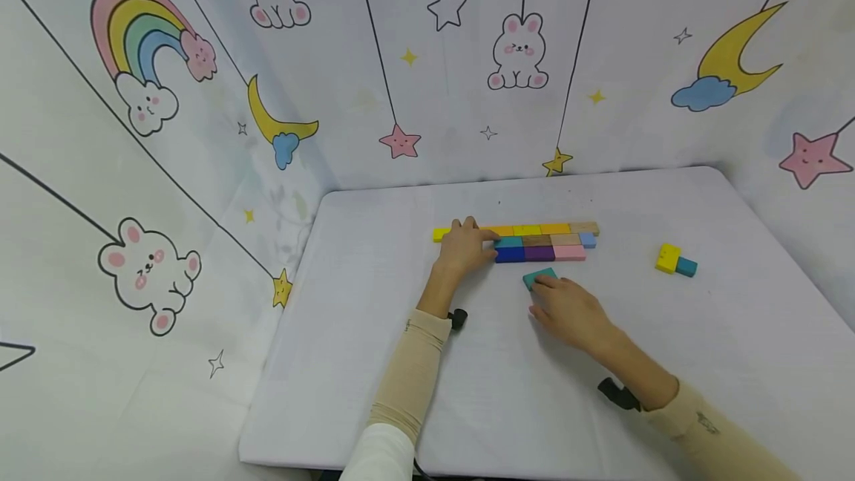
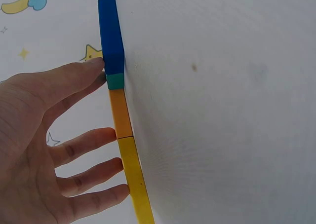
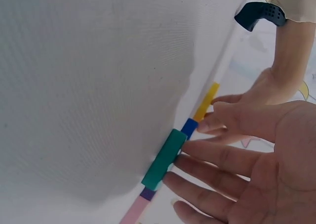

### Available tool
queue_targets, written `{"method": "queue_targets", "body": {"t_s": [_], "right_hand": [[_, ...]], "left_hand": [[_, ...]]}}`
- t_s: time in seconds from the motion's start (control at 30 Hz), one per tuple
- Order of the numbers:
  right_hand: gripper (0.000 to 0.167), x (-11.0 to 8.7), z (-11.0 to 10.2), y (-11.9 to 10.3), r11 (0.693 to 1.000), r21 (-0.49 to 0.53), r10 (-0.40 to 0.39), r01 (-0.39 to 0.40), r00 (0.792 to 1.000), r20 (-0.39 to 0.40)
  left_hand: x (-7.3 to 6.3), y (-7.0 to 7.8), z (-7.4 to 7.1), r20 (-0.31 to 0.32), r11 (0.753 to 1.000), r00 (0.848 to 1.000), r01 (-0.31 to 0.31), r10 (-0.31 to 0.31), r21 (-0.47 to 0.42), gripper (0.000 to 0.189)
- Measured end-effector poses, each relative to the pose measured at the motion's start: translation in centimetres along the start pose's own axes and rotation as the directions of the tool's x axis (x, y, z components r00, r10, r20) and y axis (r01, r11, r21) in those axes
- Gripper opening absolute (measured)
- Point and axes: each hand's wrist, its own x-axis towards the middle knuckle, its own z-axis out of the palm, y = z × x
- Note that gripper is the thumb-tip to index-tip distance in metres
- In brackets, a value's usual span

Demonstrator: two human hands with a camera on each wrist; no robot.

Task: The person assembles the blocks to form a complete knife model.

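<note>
Rows of coloured wooden blocks lie side by side on the table. My left hand is at the left end of these rows. In the left wrist view, its spread fingertips touch the orange block and the yellow block, and its thumb is at the blue block. My right hand reaches over the teal block, which lies tilted in front of the rows. Extended fingertips meet one long side of that block in the right wrist view, with the thumb apart from it.
A yellow block and a blue-teal block lie together to the right. A pink block and a small light blue block are at the rows' right end. Behind the white table hangs a patterned cloth.
</note>
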Motion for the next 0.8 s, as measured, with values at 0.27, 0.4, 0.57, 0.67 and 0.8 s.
{"method": "queue_targets", "body": {"t_s": [0.27,0.4,0.57,0.67,0.8], "right_hand": [[0.046,0.6,0.2,-0.5,1.0,-0.013,-0.011,0.011,1.0,-0.012],[0.046,0.9,0.4,-0.7,1.0,-0.014,-0.015,0.015,1.0,-0.015],[0.045,1.3,0.4,-1.1,1.0,-0.023,-0.018,0.018,1.0,-0.012],[0.045,1.5,0.4,-1.4,1.0,-0.028,-0.004,0.004,1.0,-0.005],[0.045,1.8,0.4,-1.7,1.0,-0.027,0.013,-0.012,1.0,0.007]], "left_hand": [[0.0,0.0,0.0,0.001,1.0,1.0,0.0,0.0,0.006,0.041],[0.0,-0.1,0.0,-0.004,1.0,1.0,-0.01,0.01,0.014,0.042],[0.1,-0.2,0.1,-0.008,1.0,1.0,-0.019,0.019,0.02,0.041],[0.1,-0.2,0.1,-0.009,1.0,1.0,-0.021,0.021,0.015,0.041],[0.1,-0.2,0.1,-0.015,1.0,1.0,-0.019,0.019,0.015,0.041]]}}
